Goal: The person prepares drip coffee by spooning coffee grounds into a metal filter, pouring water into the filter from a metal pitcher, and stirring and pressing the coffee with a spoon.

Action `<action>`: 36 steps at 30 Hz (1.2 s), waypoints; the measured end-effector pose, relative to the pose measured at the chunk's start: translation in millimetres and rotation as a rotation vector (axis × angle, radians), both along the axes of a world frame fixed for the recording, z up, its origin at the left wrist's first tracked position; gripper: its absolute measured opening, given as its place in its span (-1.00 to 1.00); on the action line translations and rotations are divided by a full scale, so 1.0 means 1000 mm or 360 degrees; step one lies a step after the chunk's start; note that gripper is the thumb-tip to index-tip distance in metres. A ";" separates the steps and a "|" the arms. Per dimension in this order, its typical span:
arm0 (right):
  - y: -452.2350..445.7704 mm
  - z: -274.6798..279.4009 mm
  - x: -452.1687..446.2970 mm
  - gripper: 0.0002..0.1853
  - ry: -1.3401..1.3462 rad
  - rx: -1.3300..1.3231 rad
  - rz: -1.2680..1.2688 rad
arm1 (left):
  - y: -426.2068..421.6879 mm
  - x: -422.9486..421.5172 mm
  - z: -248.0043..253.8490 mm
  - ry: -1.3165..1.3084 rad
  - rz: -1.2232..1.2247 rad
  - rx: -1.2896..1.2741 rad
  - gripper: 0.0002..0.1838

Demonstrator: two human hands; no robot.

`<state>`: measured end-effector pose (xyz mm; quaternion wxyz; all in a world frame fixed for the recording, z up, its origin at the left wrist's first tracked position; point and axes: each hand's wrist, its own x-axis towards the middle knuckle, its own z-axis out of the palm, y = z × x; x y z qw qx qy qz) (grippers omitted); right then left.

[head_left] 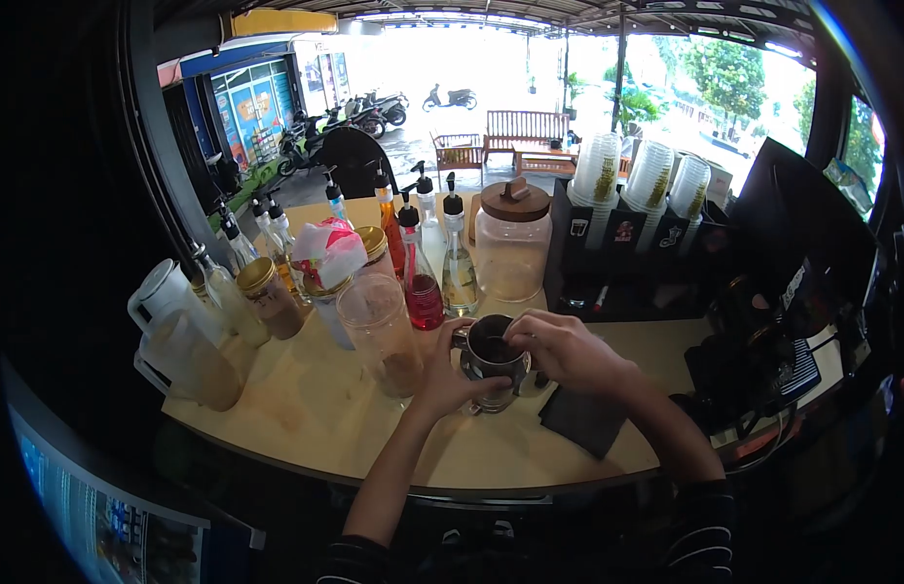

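While L hand [456, 382] fingers round metal mug [495, 368], R hand [561, 347] fingers pinched at rim, dk cloth [583, 420] nearby.

Single cam, head-worn, looks fwd & down from above the near side of the desk [500, 456]. V. wide view, curved at edges, dark at corners. Desk is close, fills mid part; L hand [444, 383] & R hand [571, 352] nr centre. Up top, view runs past desk's far edge to wooden bench [528, 125] & motorbikes [379, 114], well off in bkgd.
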<state>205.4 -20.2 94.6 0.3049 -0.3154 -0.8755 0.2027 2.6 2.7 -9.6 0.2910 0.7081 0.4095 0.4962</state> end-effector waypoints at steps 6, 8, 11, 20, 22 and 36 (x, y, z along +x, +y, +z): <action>-0.003 -0.006 -0.004 -0.88 0.0022 0.0092 0.0091 | 0.002 0.001 -0.001 -0.0044 -0.0058 0.0024 -0.01; -0.001 -0.005 -0.003 -0.89 -0.0009 0.0076 0.0080 | 0.002 0.001 0.000 -0.0048 -0.0057 0.0028 -0.01; 0.003 -0.008 -0.003 -0.89 -0.0041 0.0054 -0.0035 | 0.001 0.000 -0.001 -0.0040 -0.0052 0.0003 -0.01; 0.005 -0.006 -0.007 -0.82 0.0080 0.0045 0.0013 | 0.001 -0.001 -0.001 -0.0027 -0.0022 0.0030 -0.02; -0.001 -0.001 -0.009 -0.83 0.0064 0.0091 0.0062 | 0.001 0.000 0.000 -0.0007 -0.0039 0.0007 -0.02; 0.005 0.000 -0.014 -0.83 0.0054 0.0143 0.0060 | 0.000 0.000 -0.002 -0.0046 -0.0037 -0.0001 -0.02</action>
